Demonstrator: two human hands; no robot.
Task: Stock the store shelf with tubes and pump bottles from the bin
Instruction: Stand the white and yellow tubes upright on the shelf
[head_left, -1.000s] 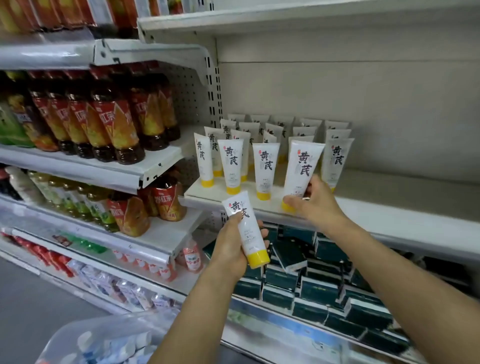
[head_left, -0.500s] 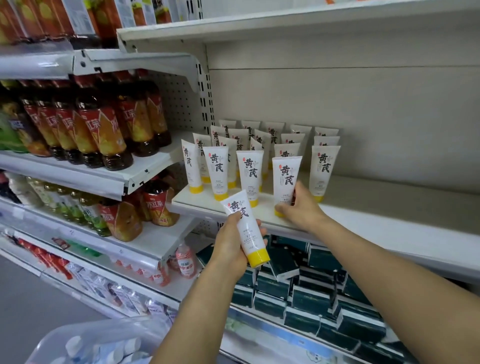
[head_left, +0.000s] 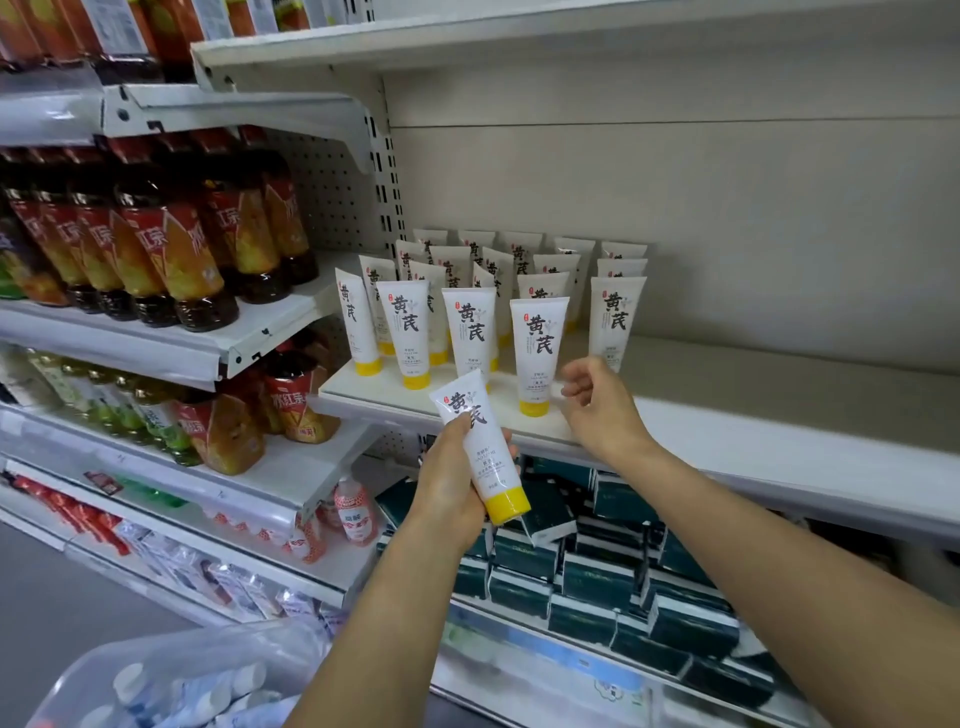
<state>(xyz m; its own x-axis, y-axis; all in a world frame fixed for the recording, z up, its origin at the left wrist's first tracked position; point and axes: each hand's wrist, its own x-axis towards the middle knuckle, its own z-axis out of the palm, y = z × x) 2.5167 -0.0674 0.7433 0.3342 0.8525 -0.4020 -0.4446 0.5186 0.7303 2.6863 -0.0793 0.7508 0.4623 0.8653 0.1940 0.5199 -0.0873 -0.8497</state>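
My left hand grips a white tube with a yellow cap, cap pointing down, in front of the white shelf. Several matching tubes stand cap-down in rows on that shelf; the front-row tube stands free just left of my right hand. That hand hovers at the shelf's front edge with fingers loosely curled, holding nothing. A clear plastic bin at the bottom left holds more white tubes.
Red-labelled drink bottles fill the shelves to the left. Dark green boxes are stacked on the shelf below. The shelf's right part is bare. A pegboard upright separates the two shelf bays.
My right hand has let go of the front-row tube, which now stands on the shelf, and has drawn back to the right. My left hand still grips its tube.
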